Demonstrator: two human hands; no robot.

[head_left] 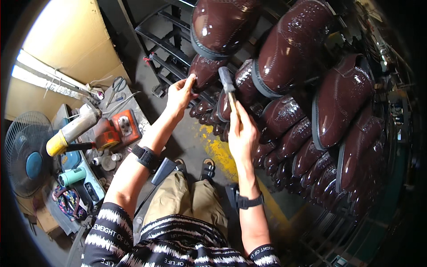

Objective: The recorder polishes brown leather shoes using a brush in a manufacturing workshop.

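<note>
My left hand (180, 94) grips the toe of a glossy dark brown shoe (205, 71) that sits on a rack in front of me. My right hand (242, 133) holds a hammer (227, 84) by its wooden handle, with the grey metal head raised just right of that shoe. Many more shiny brown shoes (293, 44) on lasts fill the rack to the right and above, in rows running down toward the lower right.
A cluttered bench at my left bears an orange machine (118, 129), a yellow-tipped tool (71, 131), scissors (118, 83) and a teal cylinder (72, 176). A fan (26, 160) stands at far left. A black metal frame (164, 40) rises behind. My sandalled feet (208, 168) rest on yellow-marked floor.
</note>
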